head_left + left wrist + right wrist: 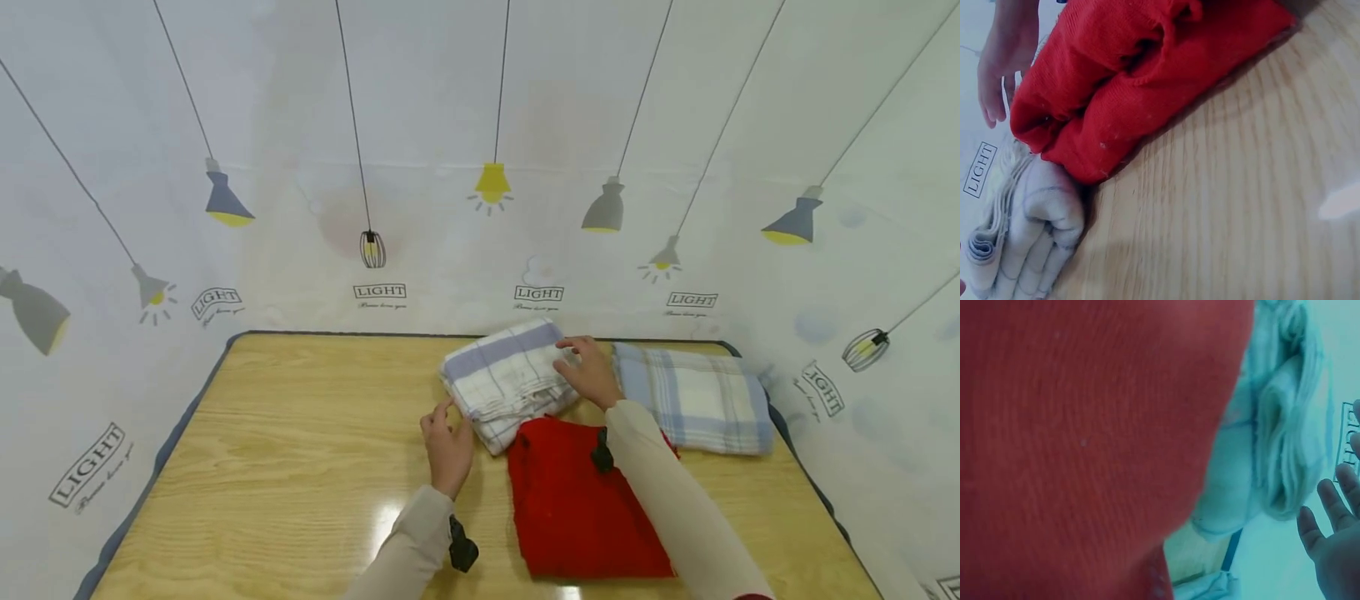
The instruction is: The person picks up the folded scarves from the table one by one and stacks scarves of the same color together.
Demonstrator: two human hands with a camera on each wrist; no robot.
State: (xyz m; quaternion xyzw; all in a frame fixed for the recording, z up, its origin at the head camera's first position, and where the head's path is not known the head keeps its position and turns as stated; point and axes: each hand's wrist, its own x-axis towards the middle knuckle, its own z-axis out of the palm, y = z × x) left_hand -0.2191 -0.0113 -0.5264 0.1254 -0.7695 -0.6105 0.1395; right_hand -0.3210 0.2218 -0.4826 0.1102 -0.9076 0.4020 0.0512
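A folded white checked cloth (510, 367) with a lilac stripe lies at the back of the table. At its left front corner is my left hand (447, 450), fingertips close to the edge. My right hand (588, 372) is by the cloth's right side, fingers spread and slightly bent. Neither hand grips anything. In the right wrist view, spread fingers (1335, 506) show beside the cloth's layered folds (1282, 437). A folded red knit cloth (581, 508) lies in front, under my right forearm; the left wrist view shows it against the white cloth (1047, 219).
A blue and cream plaid folded cloth (697, 400) lies at the right back, behind my right forearm. The wooden table (300, 442) has a dark blue rim and meets a white wall sheet (435, 100) printed with lamps at the back and sides.
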